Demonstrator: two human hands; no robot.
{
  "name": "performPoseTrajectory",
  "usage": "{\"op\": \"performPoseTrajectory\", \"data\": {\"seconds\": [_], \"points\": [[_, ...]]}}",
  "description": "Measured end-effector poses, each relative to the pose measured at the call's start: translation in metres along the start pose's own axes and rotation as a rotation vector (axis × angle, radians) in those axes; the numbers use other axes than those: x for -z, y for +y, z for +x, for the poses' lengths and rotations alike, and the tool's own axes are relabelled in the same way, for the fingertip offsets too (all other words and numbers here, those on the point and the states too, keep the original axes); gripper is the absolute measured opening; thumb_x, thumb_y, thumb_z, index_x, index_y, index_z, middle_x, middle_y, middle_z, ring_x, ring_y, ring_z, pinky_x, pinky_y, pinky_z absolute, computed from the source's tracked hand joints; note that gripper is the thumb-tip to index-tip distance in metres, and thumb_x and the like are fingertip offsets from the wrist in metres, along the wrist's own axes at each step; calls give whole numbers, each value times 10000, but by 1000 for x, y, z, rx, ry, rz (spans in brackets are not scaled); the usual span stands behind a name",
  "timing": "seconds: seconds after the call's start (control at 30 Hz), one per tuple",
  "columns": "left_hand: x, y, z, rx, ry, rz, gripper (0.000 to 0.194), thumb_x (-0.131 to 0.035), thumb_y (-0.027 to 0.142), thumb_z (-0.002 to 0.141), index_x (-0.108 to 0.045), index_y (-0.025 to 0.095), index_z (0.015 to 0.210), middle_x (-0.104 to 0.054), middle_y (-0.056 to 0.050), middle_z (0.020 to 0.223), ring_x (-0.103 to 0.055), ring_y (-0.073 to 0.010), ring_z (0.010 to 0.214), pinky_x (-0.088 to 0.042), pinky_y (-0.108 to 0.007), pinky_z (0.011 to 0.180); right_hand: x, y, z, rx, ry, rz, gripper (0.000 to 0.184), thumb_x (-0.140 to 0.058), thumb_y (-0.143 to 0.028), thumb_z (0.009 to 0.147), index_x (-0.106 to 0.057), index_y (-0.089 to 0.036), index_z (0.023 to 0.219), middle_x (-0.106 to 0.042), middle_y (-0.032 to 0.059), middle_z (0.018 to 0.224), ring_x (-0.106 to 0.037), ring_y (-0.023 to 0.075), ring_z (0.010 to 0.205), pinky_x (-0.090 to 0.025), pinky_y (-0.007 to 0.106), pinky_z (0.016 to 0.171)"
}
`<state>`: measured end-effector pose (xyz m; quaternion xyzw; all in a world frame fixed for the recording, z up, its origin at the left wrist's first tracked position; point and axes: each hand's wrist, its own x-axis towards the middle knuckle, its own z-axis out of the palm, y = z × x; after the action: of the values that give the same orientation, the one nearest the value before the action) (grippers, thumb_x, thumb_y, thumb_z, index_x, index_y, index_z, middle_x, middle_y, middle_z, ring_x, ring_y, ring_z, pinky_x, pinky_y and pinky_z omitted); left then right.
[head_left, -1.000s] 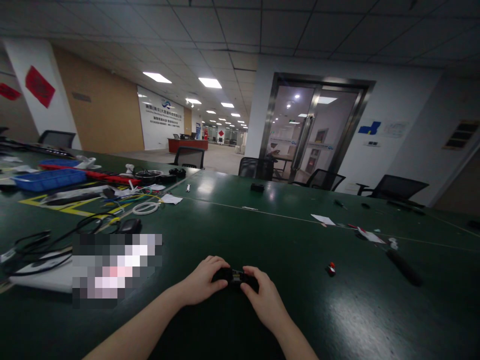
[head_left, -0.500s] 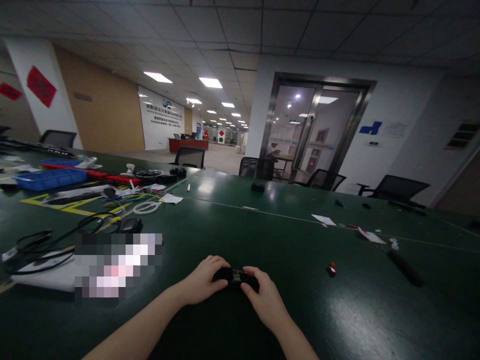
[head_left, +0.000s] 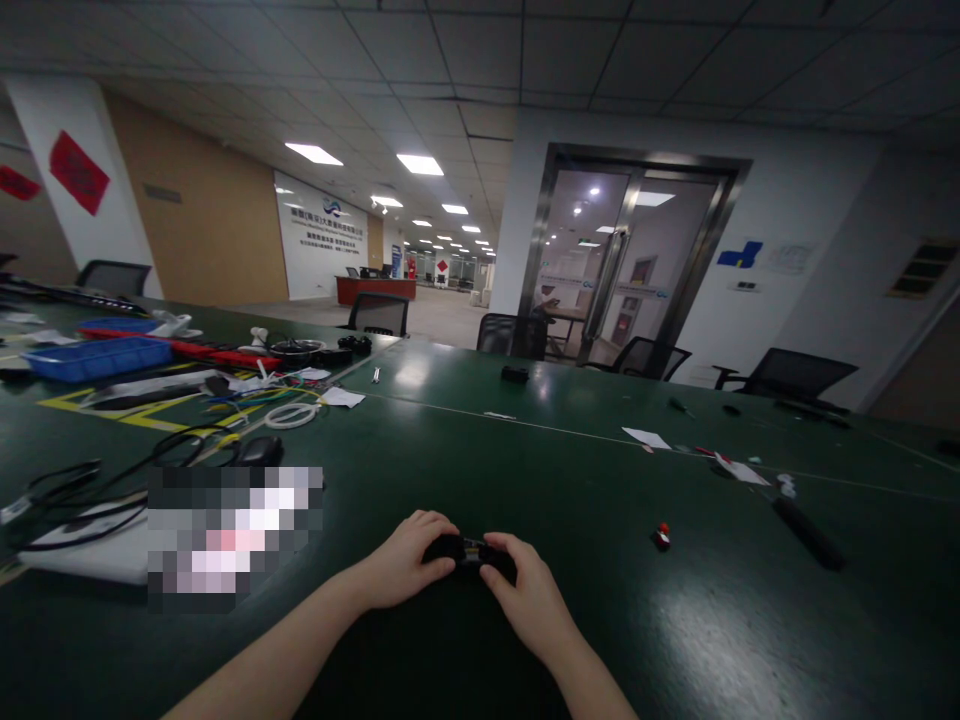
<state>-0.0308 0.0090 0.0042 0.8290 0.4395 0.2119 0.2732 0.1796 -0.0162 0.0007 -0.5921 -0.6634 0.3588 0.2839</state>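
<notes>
Both my hands grip a small, long black object low over the near middle of the green table. A small greyish-yellow patch shows at its centre, but I cannot tell what kind of thing it is. My left hand is closed round its left end, fingers over the far side and thumb on the near side. On the right end, my right hand holds it the same way. The fingers hide both ends. To the right lies a small red and white item.
Left lie a blurred-out item, black cables, a white cable coil and a blue tray. A dark rod-shaped thing and papers lie on the right. A black block sits further back; chairs line the far edge.
</notes>
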Motion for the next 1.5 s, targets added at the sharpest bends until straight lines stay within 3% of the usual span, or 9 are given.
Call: {"op": "performPoseTrajectory", "data": {"seconds": [0.17,0.53,0.9,1.13,1.3,1.5], "points": [[-4,-4,2,-9,18,22,276,-566,255,794,-559,237,1070,-540,-38,1123,-455,-216,1062,-366,-360,948,0,-4,-2,112,17,-38,384,-597,-330,730,-585,-295,1111,-525,15,1230,-439,238,1190,-336,396,1006],[-1,2,0,-1,12,0,309,-581,269,784,-550,251,1091,-541,-28,1136,-453,-224,1077,-359,-361,950,-6,-7,0,123,32,-117,226,-578,-274,745,-648,-323,954,-555,-11,1180,-438,230,1170,-303,430,1002],[-1,-1,0,-3,21,5,299,-590,246,777,-551,245,1073,-551,-25,1117,-467,-220,1061,-353,-363,954,4,-7,1,84,144,71,274,-519,-313,798,-599,-249,1053,-531,34,1206,-451,208,1162,-359,367,981],[0,4,-1,26,22,9,348,-576,250,777,-532,240,1122,-564,-41,1140,-476,-223,1082,-353,-380,975,8,5,6,85,249,213,314,-551,-394,764,-612,-244,1033,-605,39,1115,-523,237,1080,-410,386,916],[-1,-1,-2,57,42,-31,451,-576,285,781,-477,228,1217,-555,-61,1162,-490,-229,1078,-370,-377,960,13,8,9,107,318,313,336,-568,-430,744,-623,-230,1009,-647,37,1040,-554,236,1038,-411,372,898],[-1,-3,-3,36,25,-52,421,-556,294,802,-488,243,1214,-545,-48,1157,-474,-223,1090,-361,-367,965,18,12,9,82,370,334,342,-555,-412,756,-599,-239,1048,-643,31,1069,-548,237,1061,-379,392,928]]}}
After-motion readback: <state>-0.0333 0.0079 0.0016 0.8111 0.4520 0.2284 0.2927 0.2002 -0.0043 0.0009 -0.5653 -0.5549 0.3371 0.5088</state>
